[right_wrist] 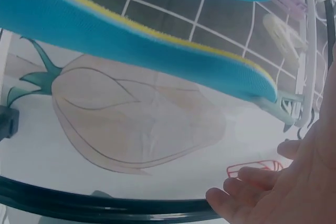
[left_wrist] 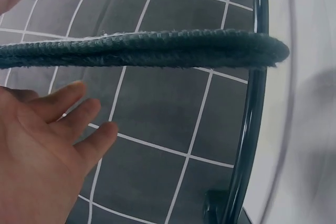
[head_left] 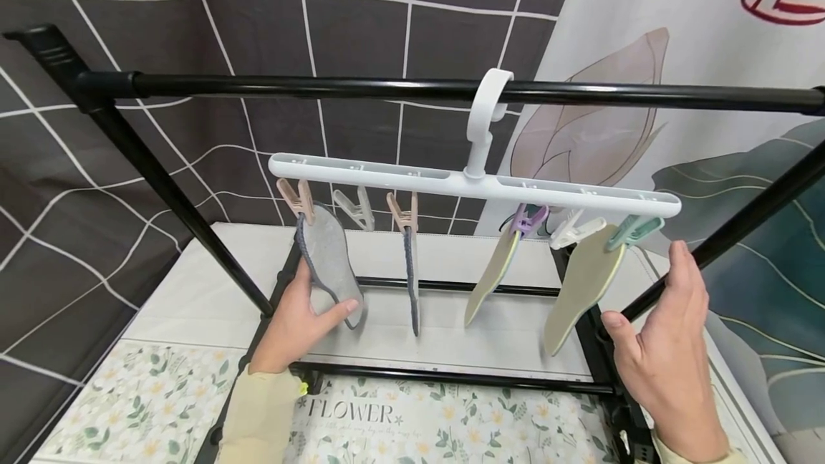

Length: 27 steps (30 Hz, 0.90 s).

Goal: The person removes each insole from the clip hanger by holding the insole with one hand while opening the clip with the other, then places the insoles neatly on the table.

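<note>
A white clip hanger hangs by its hook from a black bar. Peach clips hold two grey insoles at its left: one facing me, the other edge-on. On the right, two pale insoles with yellow edges hang from a purple clip and a green clip. My left hand is at the outer grey insole, whose edge runs between thumb and fingers; those fingers stand apart from it. Beside the outer pale insole, my right hand has its fingers extended, holding nothing.
Two white clips on the hanger hold nothing. The black rack's slanted posts flank both hands, and a lower bar crosses in front. Below lies a flower-print surface; behind hangs a dark grid-patterned curtain.
</note>
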Motion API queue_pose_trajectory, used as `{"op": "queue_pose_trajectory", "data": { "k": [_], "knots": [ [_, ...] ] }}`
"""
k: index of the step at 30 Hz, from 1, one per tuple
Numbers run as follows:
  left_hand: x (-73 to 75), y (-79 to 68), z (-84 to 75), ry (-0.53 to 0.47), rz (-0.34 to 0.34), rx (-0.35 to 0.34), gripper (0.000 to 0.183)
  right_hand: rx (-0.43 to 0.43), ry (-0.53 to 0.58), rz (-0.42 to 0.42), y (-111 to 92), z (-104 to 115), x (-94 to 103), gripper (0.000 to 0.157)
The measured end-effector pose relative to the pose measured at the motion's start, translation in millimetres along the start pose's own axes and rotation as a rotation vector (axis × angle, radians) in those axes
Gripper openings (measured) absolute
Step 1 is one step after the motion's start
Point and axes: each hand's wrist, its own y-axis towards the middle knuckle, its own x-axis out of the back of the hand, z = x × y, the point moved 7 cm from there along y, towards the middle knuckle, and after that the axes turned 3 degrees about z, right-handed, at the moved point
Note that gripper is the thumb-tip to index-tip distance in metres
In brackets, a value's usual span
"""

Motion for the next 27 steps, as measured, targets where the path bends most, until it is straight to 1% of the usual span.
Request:
{"op": "queue_pose_trajectory", "data": {
  "k": [3, 6, 8, 10, 12, 15, 19, 23, 27],
  "knots": [
    [0.2, -0.2, 1.2, -0.019, 0.011, 0.001, 0.097, 0.036, 0.010, -0.068, 2.7, 6.2, 1.6, 0.101],
    [0.2, -0.4, 0.2, -0.051, 0.026, 0.000, 0.094, 0.034, 0.039, -0.169, 5.4, 10.8, 6.1, 0.101],
    [0.3, -0.1, -3.6, -0.087, 0.034, -0.004, 0.092, 0.022, 0.071, -0.237, 7.0, 13.3, 9.7, 0.101],
    [1.6, -0.4, -12.9, -0.117, 0.042, -0.018, 0.092, 0.013, 0.101, -0.283, 8.8, 16.4, 12.4, 0.101],
    [3.5, -0.7, -21.9, -0.139, 0.045, -0.029, 0.092, 0.016, 0.121, -0.300, 11.1, 20.9, 13.1, 0.101],
    [6.4, -1.6, -33.3, -0.154, 0.049, -0.048, 0.092, 0.046, 0.126, -0.295, 14.8, 29.7, 10.8, 0.100],
    [6.7, -2.0, -34.2, -0.172, 0.055, -0.045, 0.091, 0.079, 0.135, -0.284, 17.6, 39.4, 7.5, 0.099],
    [5.3, -1.4, -29.8, -0.206, 0.062, -0.049, 0.087, 0.122, 0.164, -0.287, 19.7, 48.7, 5.2, 0.098],
    [5.5, -0.2, -28.5, -0.233, 0.059, -0.076, 0.084, 0.174, 0.215, -0.330, 21.2, 57.2, 3.1, 0.095]
  ]
}}
